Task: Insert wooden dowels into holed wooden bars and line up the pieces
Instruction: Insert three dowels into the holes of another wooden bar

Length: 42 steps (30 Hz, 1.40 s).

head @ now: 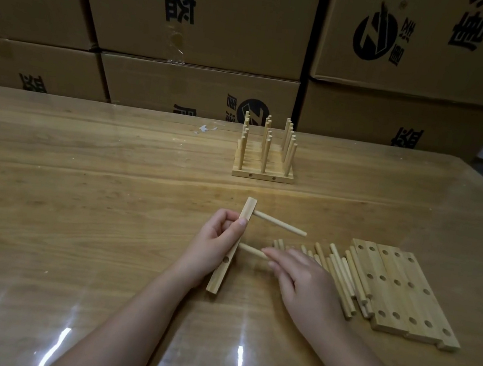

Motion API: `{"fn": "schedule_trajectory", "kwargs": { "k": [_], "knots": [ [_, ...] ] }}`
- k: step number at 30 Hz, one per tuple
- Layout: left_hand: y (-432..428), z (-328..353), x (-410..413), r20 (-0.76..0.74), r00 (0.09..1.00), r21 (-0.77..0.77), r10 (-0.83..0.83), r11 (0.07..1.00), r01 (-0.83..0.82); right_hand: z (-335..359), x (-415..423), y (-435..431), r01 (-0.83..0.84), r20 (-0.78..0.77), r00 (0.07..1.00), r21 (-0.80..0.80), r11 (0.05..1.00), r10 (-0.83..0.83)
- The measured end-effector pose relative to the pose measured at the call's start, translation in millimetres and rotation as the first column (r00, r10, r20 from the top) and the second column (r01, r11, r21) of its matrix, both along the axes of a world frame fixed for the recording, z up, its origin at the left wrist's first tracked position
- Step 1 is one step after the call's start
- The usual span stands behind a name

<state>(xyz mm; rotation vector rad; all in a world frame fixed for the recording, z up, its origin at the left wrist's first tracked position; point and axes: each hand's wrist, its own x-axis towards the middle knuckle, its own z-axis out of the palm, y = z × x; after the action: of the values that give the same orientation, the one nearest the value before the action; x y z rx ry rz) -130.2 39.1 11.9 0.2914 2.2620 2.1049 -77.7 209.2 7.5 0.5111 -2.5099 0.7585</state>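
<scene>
Finished rack (262, 176): pale yellow wood, two dark holes in front edge. Table (82, 160) under it: honey-brown, streaky grain, white glare streaks nearer than rack. Cardboard boxes (227, 10) behind rack: tan-brown, black print, round black logo. Loose bars (404, 298), dowels (341, 277) near-right of rack: same pale wood.

Cardboard boxes (196, 12) carried inverted black Chinese print; "公司" legible upper left. Round black Z logo (375, 35) stood on upper-right box (429, 72).

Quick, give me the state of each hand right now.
Left hand: grips the holed wooden bar.
Right hand: fingertips hold a dowel, its far end at the bar.
</scene>
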Motion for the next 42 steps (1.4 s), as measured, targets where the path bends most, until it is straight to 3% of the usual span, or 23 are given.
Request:
{"fn": "schedule_trajectory", "kwargs": {
  "k": [27,34,37,40,42],
  "knots": [
    [-1,-4,0,-0.111,0.994,-0.135,-0.020,0.991,0.004,-1,-3,1,-0.030,0.147,0.988,-0.054,0.998,0.037],
    [-2,-5,-3,-0.056,0.998,-0.118,0.034,0.992,-0.040,0,-2,-4,-0.020,0.127,0.991,-0.057,0.998,0.027],
    [-1,-7,-5,0.019,0.998,-0.081,0.061,0.995,-0.059,7,0,-4,0.022,0.038,0.999,-0.097,0.995,-0.018],
    [-4,-4,-8,0.152,0.981,0.084,0.117,0.988,-0.131,11,0,2,0.188,-0.030,0.980,-0.211,0.959,-0.198],
    [-7,-1,-9,0.224,0.964,0.168,0.142,0.969,-0.182,14,-1,10,0.381,0.023,0.925,-0.075,0.922,-0.380]
  ]
}}
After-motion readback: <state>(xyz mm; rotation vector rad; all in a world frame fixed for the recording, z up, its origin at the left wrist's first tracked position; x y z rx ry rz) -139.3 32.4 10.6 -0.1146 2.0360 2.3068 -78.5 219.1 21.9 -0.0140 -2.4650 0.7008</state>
